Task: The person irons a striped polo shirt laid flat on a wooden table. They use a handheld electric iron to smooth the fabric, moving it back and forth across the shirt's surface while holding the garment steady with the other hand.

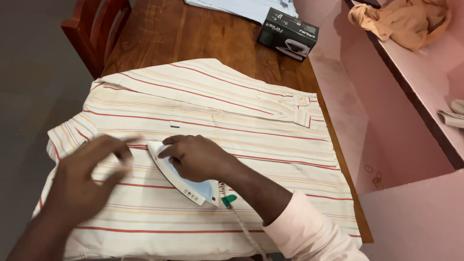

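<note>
A cream shirt with red and yellow stripes [232, 111] lies spread flat on a wooden table [193, 34]. My right hand [195, 157] grips the handle of a white and light-blue clothes iron [181, 181], which rests on the shirt's middle with its tip pointing to the upper left. My left hand [84, 176] lies flat on the shirt just left of the iron's tip, fingers spread and blurred. The iron's braided cord [244, 224] trails toward the near edge.
A black cardboard box [287, 33] stands at the table's far right. Pale blue cloth [246, 7] lies at the far edge. A red wooden chair [94, 29] stands at the far left. An orange garment [406, 21] sits on a pink ledge at the right.
</note>
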